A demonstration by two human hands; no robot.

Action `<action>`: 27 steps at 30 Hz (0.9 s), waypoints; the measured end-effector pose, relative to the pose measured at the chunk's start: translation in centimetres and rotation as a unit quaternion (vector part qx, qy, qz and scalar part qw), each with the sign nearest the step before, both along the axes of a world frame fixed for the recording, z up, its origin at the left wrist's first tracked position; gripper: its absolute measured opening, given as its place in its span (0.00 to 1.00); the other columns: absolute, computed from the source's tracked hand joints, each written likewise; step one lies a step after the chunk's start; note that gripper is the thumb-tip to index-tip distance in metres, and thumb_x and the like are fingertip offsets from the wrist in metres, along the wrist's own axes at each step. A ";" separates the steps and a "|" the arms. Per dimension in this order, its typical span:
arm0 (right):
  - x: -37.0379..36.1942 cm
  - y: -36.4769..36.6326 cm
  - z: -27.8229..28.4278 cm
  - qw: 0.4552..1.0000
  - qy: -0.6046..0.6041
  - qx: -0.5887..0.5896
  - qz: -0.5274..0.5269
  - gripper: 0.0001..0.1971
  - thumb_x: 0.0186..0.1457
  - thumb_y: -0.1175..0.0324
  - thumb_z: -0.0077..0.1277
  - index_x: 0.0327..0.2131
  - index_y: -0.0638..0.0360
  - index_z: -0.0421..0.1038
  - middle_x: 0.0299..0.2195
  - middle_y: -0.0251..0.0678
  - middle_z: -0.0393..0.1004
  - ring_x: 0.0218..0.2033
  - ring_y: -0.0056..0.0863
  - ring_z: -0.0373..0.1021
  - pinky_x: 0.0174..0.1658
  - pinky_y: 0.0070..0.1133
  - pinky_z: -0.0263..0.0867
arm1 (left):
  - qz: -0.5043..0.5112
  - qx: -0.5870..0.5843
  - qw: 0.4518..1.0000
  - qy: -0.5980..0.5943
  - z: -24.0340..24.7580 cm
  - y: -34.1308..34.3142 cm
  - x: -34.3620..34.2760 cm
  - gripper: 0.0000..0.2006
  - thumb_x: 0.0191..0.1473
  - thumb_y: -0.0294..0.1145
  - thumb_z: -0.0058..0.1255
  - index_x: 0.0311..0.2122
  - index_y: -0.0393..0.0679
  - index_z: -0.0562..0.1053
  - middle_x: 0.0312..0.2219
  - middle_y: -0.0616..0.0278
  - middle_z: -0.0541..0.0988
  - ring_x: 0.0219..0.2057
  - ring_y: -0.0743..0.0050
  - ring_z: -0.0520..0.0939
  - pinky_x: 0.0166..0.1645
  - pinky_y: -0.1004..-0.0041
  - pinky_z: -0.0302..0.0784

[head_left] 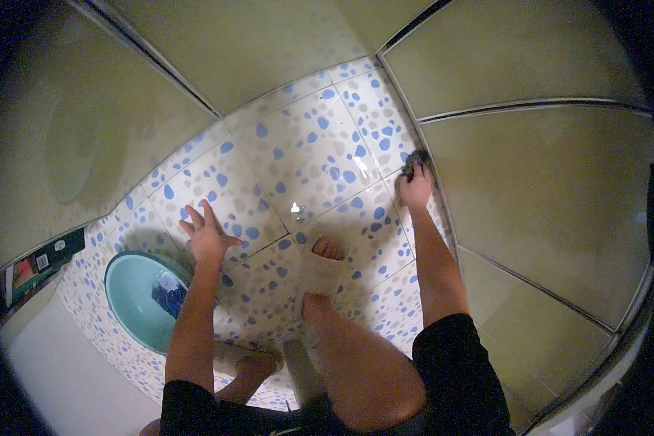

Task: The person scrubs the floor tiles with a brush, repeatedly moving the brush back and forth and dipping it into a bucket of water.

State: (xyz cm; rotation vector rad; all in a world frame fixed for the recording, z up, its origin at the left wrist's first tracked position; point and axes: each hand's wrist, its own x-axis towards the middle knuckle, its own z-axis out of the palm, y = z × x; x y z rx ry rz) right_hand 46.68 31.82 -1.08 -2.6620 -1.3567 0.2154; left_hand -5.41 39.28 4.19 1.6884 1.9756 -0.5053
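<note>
My right hand (416,192) is closed over a dark grey, fuzzy scrubber (414,160). The scrubber is pressed down at the floor's right edge, where the tiles meet the wall. Most of it is covered by my fingers. To the left, my left hand (208,240) is open, its fingers spread over the floor tiles (283,138); I cannot tell whether the palm rests on them. White tiles with blue and grey pebble shapes make up the floor, and they shine as if wet.
A teal basin (129,314) stands by my left forearm, with a dark blue item (168,294) in it. Olive-toned tiled walls (530,174) with dark seams enclose the floor. At far left is a green box (45,263). My slippered foot (325,263) is between my arms.
</note>
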 end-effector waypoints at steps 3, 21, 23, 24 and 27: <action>-1.1 3.3 0.2 0.996 0.005 0.066 0.062 0.29 0.46 0.66 0.57 0.55 0.62 0.69 0.58 0.59 0.64 0.58 0.56 0.63 0.62 0.37 0.60 | -0.011 0.000 1.000 0.014 -0.5 0.0 -0.2 0.72 0.18 0.46 0.80 0.71 0.57 0.44 0.69 0.40 0.39 0.66 0.18 0.41 0.59 0.36 0.66; 1.1 4.9 0.8 0.999 0.046 0.002 -0.029 0.28 0.48 0.66 0.55 0.55 0.62 0.68 0.53 0.58 0.69 0.53 0.55 0.67 0.59 0.39 0.63 | -0.017 0.008 1.000 -0.015 -0.8 -0.3 -0.5 0.73 0.20 0.45 0.80 0.71 0.59 0.41 0.70 0.43 0.36 0.67 0.19 0.38 0.64 0.45 0.65; -0.1 6.5 -0.6 0.998 -0.017 0.065 0.019 0.29 0.47 0.67 0.56 0.54 0.63 0.66 0.53 0.58 0.69 0.53 0.56 0.66 0.59 0.39 0.62 | -0.014 -0.003 1.000 -0.011 -0.5 -0.2 0.5 0.73 0.20 0.45 0.80 0.71 0.59 0.41 0.70 0.43 0.36 0.67 0.19 0.39 0.63 0.44 0.65; -1.7 8.0 -0.6 0.993 -0.026 0.085 0.073 0.30 0.44 0.69 0.57 0.53 0.63 0.65 0.54 0.57 0.68 0.54 0.56 0.66 0.60 0.39 0.62 | -0.005 -0.011 1.000 0.000 -0.3 0.0 0.5 0.73 0.20 0.45 0.80 0.71 0.59 0.41 0.70 0.43 0.37 0.67 0.19 0.40 0.62 0.44 0.66; -8.1 12.0 0.7 0.970 0.091 0.110 0.198 0.33 0.43 0.66 0.59 0.55 0.65 0.62 0.58 0.56 0.64 0.58 0.53 0.62 0.64 0.40 0.56 | -0.030 0.040 0.998 -0.023 -1.4 -0.6 -1.0 0.73 0.20 0.45 0.80 0.71 0.59 0.42 0.70 0.42 0.38 0.66 0.18 0.42 0.62 0.43 0.67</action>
